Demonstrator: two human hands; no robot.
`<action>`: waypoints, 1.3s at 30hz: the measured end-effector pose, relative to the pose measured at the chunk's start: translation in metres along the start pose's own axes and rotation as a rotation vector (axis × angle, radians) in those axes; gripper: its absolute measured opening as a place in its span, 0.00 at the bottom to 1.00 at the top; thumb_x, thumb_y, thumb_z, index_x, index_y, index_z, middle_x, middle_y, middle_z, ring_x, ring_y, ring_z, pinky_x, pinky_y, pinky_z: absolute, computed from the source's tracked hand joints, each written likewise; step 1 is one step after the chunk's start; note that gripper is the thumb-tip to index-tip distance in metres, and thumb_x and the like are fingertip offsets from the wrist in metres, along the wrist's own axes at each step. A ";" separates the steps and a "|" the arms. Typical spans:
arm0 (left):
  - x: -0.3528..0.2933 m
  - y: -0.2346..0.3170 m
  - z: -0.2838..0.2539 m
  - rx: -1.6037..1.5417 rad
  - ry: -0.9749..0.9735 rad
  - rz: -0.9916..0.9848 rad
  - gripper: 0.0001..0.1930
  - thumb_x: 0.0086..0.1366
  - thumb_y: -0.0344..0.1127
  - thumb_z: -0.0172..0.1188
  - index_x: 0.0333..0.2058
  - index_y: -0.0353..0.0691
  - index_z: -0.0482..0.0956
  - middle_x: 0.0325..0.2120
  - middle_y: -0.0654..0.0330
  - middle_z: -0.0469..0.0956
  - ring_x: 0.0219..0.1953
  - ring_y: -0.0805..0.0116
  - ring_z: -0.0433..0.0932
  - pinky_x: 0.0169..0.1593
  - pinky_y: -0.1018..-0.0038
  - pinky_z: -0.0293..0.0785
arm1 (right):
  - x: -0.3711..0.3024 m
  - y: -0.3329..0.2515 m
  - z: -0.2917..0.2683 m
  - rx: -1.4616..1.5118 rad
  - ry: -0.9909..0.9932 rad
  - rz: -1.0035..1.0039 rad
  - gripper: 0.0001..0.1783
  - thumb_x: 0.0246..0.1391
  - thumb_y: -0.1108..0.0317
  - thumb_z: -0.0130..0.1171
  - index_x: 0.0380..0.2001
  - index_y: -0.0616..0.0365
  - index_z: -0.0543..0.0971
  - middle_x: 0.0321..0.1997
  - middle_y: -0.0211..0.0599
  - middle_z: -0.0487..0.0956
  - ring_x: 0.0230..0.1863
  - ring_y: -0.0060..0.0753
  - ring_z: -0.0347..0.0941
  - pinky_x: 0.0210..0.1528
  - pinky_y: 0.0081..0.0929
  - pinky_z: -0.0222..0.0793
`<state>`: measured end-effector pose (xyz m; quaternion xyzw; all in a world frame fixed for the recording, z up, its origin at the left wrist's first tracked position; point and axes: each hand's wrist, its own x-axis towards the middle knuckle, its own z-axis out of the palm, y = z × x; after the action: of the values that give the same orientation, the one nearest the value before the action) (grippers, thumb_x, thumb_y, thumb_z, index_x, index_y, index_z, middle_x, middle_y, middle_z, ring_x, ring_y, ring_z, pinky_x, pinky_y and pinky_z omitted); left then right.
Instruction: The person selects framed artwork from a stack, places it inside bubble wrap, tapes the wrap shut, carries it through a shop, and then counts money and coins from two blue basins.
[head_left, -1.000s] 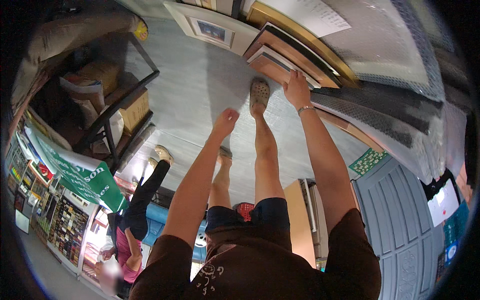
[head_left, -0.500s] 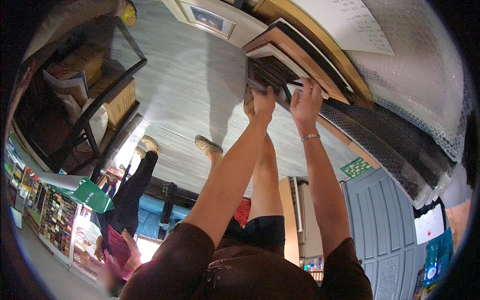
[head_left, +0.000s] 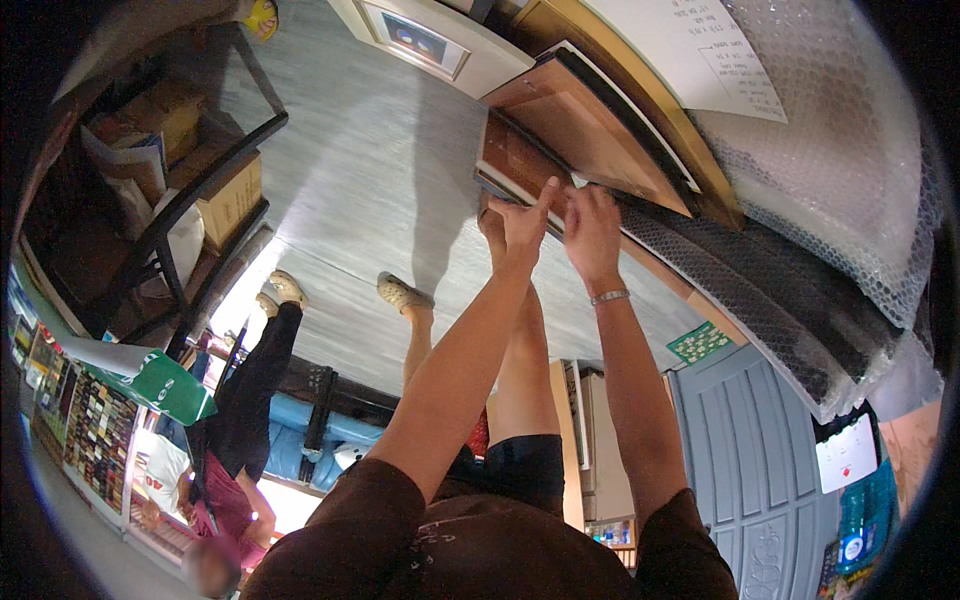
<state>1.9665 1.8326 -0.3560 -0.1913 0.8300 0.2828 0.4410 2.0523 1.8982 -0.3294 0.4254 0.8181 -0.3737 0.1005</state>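
Left hand (head_left: 520, 228) gripping their edge, a person steadies picture frames (head_left: 518, 160) now tipped farther toward the legs, leaving more of the dark-edged brown panel (head_left: 615, 130) behind exposed, as the right hand (head_left: 593, 240) curls alongside, its hold unclear.

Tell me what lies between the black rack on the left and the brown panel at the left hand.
Only bare grey floor, crossed by a shadow, separates the black rack from the brown panel in the head view.
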 end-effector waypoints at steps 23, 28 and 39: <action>0.035 -0.081 -0.017 -0.203 0.135 -0.022 0.27 0.51 0.34 0.68 0.48 0.27 0.74 0.46 0.47 0.79 0.49 0.50 0.78 0.51 0.65 0.72 | 0.049 -0.009 -0.079 -0.160 0.027 -0.100 0.18 0.52 0.59 0.64 0.38 0.62 0.75 0.40 0.48 0.75 0.43 0.54 0.74 0.42 0.45 0.72; 0.008 -0.076 -0.066 -0.208 0.064 -0.123 0.22 0.54 0.32 0.67 0.47 0.30 0.76 0.45 0.50 0.79 0.46 0.59 0.78 0.48 0.67 0.74 | 0.036 -0.015 -0.105 -0.192 0.024 0.002 0.20 0.50 0.59 0.65 0.42 0.61 0.78 0.44 0.49 0.74 0.49 0.53 0.70 0.51 0.46 0.67; -0.067 -0.084 -0.197 -0.653 -0.002 -0.085 0.20 0.56 0.30 0.67 0.47 0.34 0.73 0.39 0.57 0.78 0.36 0.65 0.79 0.30 0.70 0.75 | 0.042 -0.042 -0.154 -0.354 0.141 -0.005 0.17 0.47 0.57 0.68 0.38 0.57 0.85 0.63 0.49 0.59 0.65 0.56 0.53 0.66 0.54 0.50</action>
<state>1.9271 1.6472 -0.2362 -0.3567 0.6865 0.5154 0.3687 2.0175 2.0161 -0.2199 0.4241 0.8772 -0.1933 0.1154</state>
